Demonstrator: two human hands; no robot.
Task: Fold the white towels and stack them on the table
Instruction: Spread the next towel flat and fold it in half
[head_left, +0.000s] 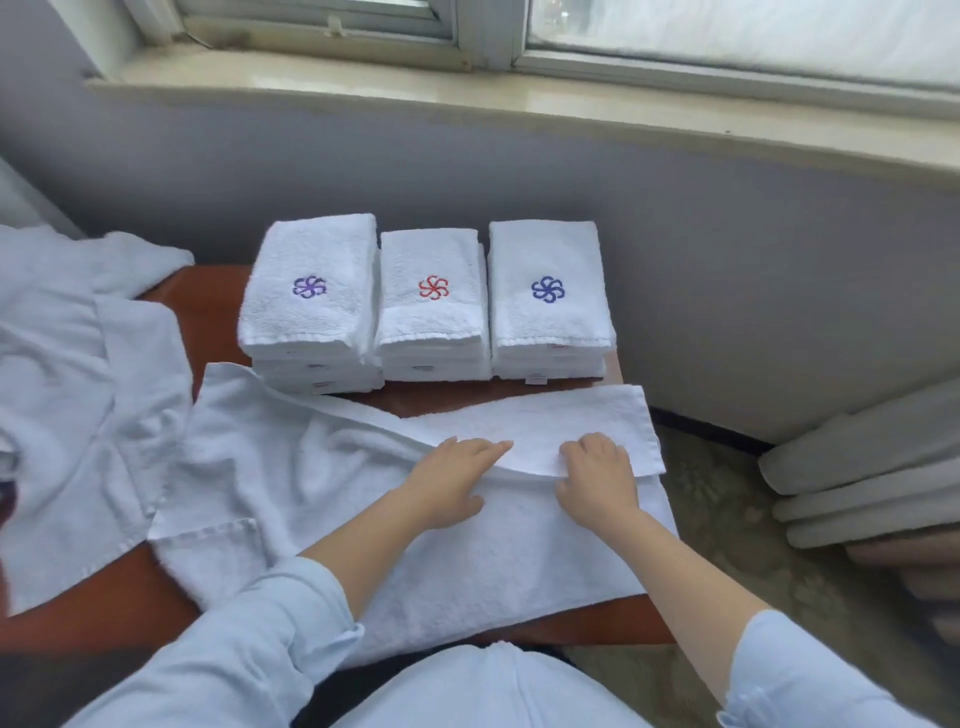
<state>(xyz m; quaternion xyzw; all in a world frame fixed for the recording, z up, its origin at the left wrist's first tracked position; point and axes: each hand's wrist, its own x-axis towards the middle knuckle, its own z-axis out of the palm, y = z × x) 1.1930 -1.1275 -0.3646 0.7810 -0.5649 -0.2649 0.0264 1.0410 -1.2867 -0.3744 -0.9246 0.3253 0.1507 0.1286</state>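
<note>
Left hand (449, 480) lies flat, fingers straight, pressing on the white terry towel (467, 566) spread across the reddish-brown wooden table (208, 306). Right hand (597, 480) curls its fingers over the near edge of the towel's folded-over far flap, gripping it. Three stacks of folded white towels (434, 306) stand just behind.

a white-framed window (488, 36) is letting pale daylight in along the top, and a cream windowsill (467, 98) is running just beneath it across the whole width. a grey wall (727, 260) is dropping from the sill to a dark baseboard (711, 428), which is meeting a mottled carpet (717, 519) at the lower right. grey padded cushions (857, 467) are lying stacked one on another at the right edge, over that carpet.
</note>
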